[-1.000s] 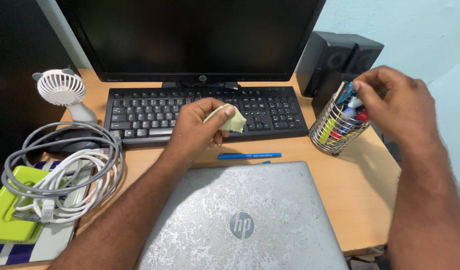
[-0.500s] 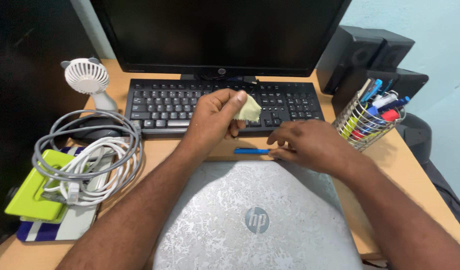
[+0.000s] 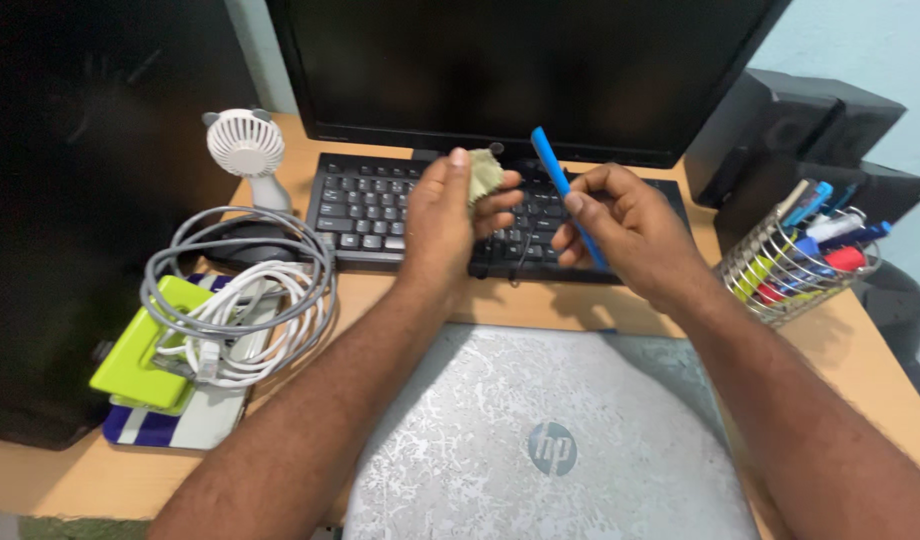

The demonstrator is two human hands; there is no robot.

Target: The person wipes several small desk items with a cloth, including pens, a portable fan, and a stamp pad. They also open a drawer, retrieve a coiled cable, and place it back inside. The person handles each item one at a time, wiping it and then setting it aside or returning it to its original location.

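My left hand is raised over the black keyboard and pinches a small yellow-green cloth between thumb and fingers. My right hand is just to its right and holds a blue pen, tilted with its tip pointing up and to the left, close to the cloth. Both hands hover above the wooden desk, in front of a dark monitor.
A closed silver laptop lies at the desk's near edge. A wire basket of pens and markers stands right, with black speakers behind. On the left are coiled grey and white cables, a lime-green device and a small white fan.
My right hand left the pen basket, reached down to the blue pen on the desk, picked it up and raised it beside the cloth. The left hand lifted slightly with the cloth.
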